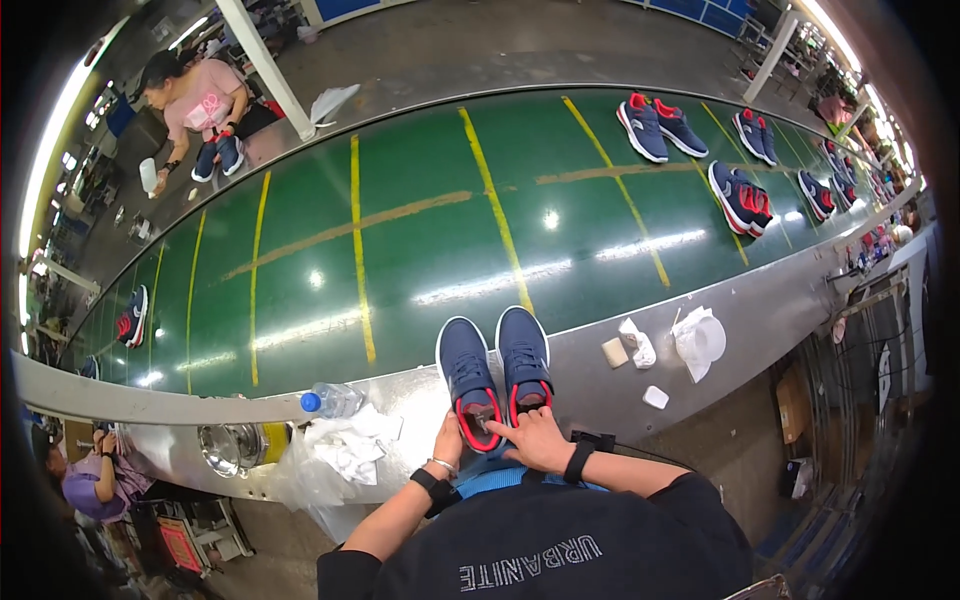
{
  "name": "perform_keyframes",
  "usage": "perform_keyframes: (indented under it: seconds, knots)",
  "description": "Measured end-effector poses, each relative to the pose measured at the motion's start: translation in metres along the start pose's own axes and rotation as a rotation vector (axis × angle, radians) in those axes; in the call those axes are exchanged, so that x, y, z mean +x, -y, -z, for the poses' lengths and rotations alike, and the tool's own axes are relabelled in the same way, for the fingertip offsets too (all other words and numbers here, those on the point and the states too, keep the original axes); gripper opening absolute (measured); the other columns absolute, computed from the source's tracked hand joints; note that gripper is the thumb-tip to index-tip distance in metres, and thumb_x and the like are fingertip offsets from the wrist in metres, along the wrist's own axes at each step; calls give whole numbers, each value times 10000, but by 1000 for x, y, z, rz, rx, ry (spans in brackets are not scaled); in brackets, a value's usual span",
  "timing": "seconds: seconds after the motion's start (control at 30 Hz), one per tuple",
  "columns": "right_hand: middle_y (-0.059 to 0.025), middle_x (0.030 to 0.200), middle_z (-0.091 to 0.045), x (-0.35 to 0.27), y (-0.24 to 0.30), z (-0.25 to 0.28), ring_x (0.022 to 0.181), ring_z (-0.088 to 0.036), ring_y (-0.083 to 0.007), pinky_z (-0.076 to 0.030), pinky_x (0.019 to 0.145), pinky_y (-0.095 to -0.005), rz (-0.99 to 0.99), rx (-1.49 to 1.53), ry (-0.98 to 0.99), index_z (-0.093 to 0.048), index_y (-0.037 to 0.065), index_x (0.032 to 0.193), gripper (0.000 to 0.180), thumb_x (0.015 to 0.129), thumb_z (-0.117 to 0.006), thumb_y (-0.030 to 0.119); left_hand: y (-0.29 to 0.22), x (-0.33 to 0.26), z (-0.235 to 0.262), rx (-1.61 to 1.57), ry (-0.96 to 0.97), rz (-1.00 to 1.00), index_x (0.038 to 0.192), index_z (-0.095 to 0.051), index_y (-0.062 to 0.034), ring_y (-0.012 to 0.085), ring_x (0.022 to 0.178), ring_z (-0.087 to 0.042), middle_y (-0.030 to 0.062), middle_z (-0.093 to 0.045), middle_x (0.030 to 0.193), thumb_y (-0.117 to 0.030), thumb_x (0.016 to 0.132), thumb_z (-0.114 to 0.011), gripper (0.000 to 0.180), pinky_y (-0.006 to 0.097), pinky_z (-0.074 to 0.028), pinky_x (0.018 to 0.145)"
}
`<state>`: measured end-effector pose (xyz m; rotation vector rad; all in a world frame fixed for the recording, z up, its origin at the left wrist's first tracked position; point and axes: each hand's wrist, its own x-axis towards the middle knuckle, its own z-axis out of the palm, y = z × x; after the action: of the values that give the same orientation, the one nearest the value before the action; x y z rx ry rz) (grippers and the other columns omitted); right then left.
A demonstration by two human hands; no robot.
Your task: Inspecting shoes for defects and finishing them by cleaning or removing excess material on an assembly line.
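Note:
Two navy sneakers with red lining and white soles stand side by side at the belt's near edge, toes pointing away from me. My left hand (447, 441) holds the left sneaker (465, 352) by the outer side of its heel. At the heels, my right hand (540, 440) has its fingertips over the opening of the right sneaker (522, 345). One digit of that hand reaches left to the collar of the left sneaker. The heel of the right sneaker is partly hidden behind this hand.
A green conveyor belt (420, 270) with yellow lines carries several more sneakers (645, 128). On the metal ledge (600, 400) lie a beige block (615, 352), white scraps and a white cup-like piece (700, 342). A blue-capped bottle (335, 401) stands left; a co-worker (205, 100) sits across.

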<state>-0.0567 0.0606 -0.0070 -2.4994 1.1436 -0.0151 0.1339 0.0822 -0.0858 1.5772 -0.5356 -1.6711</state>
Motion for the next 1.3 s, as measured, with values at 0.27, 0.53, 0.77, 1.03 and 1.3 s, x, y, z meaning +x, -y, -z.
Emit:
perform_keyframes:
  seconds: [0.27,0.53,0.77,1.03,1.3]
  knots:
    - [-71,541,-526,68,-102,55,585,-571,-252,-403,561,-380,236,43,-271,-564,110,753,280,565,-713,254,-48,-6,-26,-24,110,-10,1232,-459,-105,112,890,-507,16,-545,993,-273,892,-472,379,274,-438,757]
    - [-99,714,-549,128,-234,74,783,-529,-284,-352,733,-410,47,-263,-336,-587,154,862,254,620,-646,207,5,-21,-1,12,125,15,1168,-525,-88,86,842,-520,1,-563,1017,-277,875,-508,349,244,-458,691]
    - [-83,897,-519,119,-169,126,897,-501,-250,-391,788,-373,-141,8,-476,-586,109,1008,422,609,-724,97,10,-40,18,269,52,-79,1111,-551,-42,102,754,-556,63,-611,917,-247,863,-510,324,249,-463,639]
    - [41,747,-470,45,55,254,681,-332,-140,-255,590,-285,1078,1087,-1002,-533,194,834,66,808,-591,174,8,-40,2,482,104,-287,1062,-566,-36,217,887,-577,130,-610,961,-253,850,-497,311,305,-443,780]
    - [94,885,-594,25,89,274,789,-421,-91,-256,720,-255,1287,1308,-424,-608,249,990,163,830,-575,236,19,-87,22,497,-53,-203,1094,-546,-22,163,865,-569,103,-610,960,-226,856,-505,316,280,-445,774]
